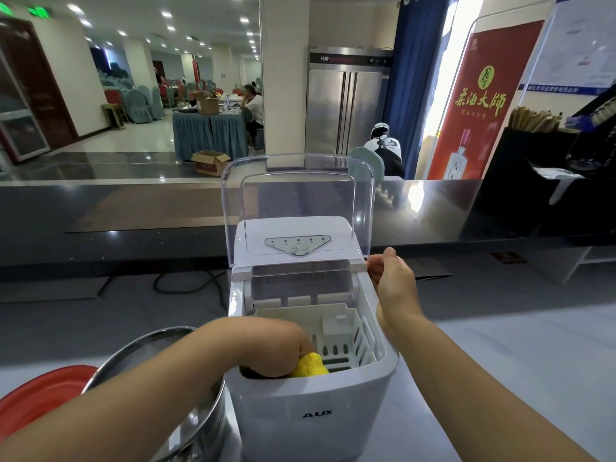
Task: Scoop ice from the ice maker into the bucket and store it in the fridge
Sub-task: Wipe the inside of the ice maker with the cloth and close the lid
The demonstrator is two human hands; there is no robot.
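A white ice maker (313, 418) stands on the counter in front of me with its clear lid (296, 201) raised upright. My left hand (273, 348) reaches down into the white slotted ice basket (353, 331) and grips a yellow object (311, 365), partly hidden by the fingers. My right hand (388, 271) holds the maker's top right edge by the lid hinge, fingers curled on it. A steel bucket (196, 425) sits just left of the maker, under my left forearm. No ice is visible in the basket.
A red lid or tray (43, 395) lies left of the bucket. A black raised counter (133, 208) runs behind the maker, with a black cable (186, 281) below it. A steel fridge (346, 105) stands beyond, and a black holder with sticks (533, 128) is at the right.
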